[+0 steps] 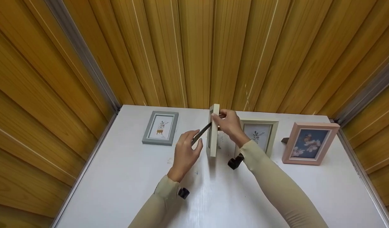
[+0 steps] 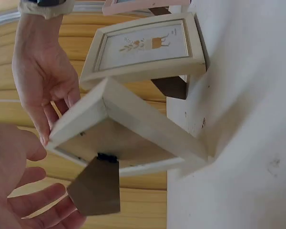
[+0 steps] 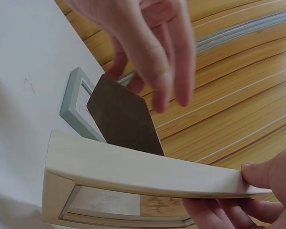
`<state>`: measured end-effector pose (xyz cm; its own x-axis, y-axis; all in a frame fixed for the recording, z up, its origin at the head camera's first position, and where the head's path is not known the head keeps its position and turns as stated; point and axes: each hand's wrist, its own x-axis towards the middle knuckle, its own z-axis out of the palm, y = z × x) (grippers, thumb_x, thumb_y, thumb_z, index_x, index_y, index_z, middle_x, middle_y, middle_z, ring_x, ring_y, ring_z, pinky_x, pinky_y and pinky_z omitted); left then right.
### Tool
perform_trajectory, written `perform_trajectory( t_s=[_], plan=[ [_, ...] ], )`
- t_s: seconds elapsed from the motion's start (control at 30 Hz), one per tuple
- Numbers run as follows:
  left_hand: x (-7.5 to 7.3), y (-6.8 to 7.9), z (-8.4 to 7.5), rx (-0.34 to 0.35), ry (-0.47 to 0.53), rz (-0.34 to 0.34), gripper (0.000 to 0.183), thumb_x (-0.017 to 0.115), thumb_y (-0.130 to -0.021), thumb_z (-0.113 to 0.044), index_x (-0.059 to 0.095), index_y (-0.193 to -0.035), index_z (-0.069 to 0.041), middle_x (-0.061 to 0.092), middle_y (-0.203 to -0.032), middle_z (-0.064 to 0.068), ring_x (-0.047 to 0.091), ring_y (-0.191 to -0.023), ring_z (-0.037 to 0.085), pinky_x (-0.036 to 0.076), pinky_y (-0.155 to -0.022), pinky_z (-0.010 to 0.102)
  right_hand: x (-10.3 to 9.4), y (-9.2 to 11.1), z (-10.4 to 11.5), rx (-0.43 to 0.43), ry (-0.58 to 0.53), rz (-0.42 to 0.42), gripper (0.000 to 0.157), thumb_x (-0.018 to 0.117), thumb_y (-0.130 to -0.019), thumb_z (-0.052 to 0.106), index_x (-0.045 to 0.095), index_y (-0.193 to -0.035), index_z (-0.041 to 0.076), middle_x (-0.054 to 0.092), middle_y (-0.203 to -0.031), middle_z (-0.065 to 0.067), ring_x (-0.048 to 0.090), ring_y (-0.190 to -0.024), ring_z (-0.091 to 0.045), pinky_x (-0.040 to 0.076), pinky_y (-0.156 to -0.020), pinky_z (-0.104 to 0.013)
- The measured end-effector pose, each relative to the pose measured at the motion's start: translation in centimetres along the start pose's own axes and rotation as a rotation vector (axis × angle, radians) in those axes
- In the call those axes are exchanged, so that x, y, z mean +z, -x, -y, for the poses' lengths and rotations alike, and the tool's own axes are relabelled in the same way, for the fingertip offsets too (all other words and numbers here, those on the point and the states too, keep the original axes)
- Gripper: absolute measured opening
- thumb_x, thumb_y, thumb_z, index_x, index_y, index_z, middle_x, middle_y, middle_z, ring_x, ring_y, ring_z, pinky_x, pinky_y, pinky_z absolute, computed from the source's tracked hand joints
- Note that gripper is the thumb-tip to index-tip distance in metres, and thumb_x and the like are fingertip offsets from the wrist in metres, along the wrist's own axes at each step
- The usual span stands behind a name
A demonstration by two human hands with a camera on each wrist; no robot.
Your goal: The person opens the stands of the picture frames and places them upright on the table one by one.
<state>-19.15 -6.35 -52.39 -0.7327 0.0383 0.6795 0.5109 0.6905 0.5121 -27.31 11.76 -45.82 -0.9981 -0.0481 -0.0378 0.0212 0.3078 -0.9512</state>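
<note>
My right hand grips the upper part of a cream photo frame, thumb on one side and fingers on the other. The frame is upright and seen edge-on in the head view. From its back a dark brown stand flap sticks out to the left. My left hand is at the flap's outer end. In the left wrist view its fingertips lie by the end of the flap, with the thumb spread away. The right wrist view shows a gap between thumb and flap; whether a finger touches it is unclear.
A grey-blue photo frame lies on the white table to the left. To the right stands another cream frame, partly hidden by my right arm, then a pink frame on its stand. Wood-panelled walls rise behind and beside.
</note>
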Motion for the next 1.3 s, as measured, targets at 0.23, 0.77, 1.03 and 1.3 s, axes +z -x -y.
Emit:
perform_trajectory(
  t_s=[0.23,0.77,1.03,1.3],
  plan=[
    [0.7,-0.9,-3.2,0.010,-0.149,-0.004,0.031,0.079,-0.090,-0.018,0.073,-0.117,-0.002,0.070,-0.112,0.010,0.068,-0.101,0.024,0.058,-0.085,0.034,0.0,0.0,0.4,0.015,-0.009,0.026,0.037,0.067,-0.101,0.025,0.066,-0.129,0.001,0.061,-0.112,-0.015,0.067,-0.093,-0.024,0.061,-0.077,-0.036],
    [3.6,-1.3,-5.0,-0.260,-0.239,0.111,0.027,0.085,-0.084,-0.020,0.074,-0.096,0.002,0.074,-0.075,0.013,0.064,-0.058,0.014,0.052,-0.047,0.031,0.6,-0.1,1.0,0.005,-0.036,0.001,0.033,0.070,-0.098,0.023,0.068,-0.123,0.001,0.062,-0.105,-0.015,0.067,-0.086,-0.021,0.062,-0.076,-0.039],
    [3.8,-1.2,-4.7,-0.279,-0.224,0.109,0.021,0.082,-0.084,-0.014,0.073,-0.092,0.004,0.072,-0.073,0.012,0.057,-0.055,0.012,0.049,-0.045,0.029,1.2,-0.1,0.8,-0.015,-0.035,-0.024,0.034,0.072,-0.097,0.021,0.069,-0.121,-0.002,0.064,-0.102,-0.015,0.067,-0.083,-0.020,0.062,-0.075,-0.041],
    [3.2,-1.1,-4.0,-0.260,-0.196,0.069,0.016,0.082,-0.084,-0.011,0.072,-0.088,0.001,0.073,-0.074,0.012,0.061,-0.057,0.015,0.051,-0.048,0.034,1.2,-0.1,1.0,-0.022,-0.027,-0.008,0.036,0.073,-0.097,0.025,0.068,-0.123,0.001,0.067,-0.108,-0.015,0.073,-0.088,-0.025,0.062,-0.073,-0.035]
  ],
)
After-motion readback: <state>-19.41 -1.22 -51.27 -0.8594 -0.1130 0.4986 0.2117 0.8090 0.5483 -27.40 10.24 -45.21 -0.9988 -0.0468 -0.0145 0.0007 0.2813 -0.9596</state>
